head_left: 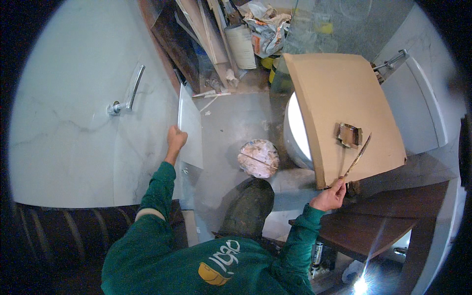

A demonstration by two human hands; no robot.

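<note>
My left hand (pixel 176 139) grips the near edge of a pale tile (pixel 191 130), which stands upright against the marble-look wall. My right hand (pixel 330 195) holds the handle of a trowel (pixel 358 156), whose blade lies on a tan board (pixel 339 108). The board rests over a white toilet bowl (pixel 294 130). A lump of brownish mortar (pixel 349 134) sits on the board just beyond the trowel tip. Both arms wear green sleeves.
A dirty round bucket (pixel 258 158) stands on the grey floor between my hands. A chrome handle (pixel 129 93) is fixed to the left wall. Planks, a bag and rubble (pixel 246 34) pile up at the far end. A dark wooden board (pixel 378 221) lies at lower right.
</note>
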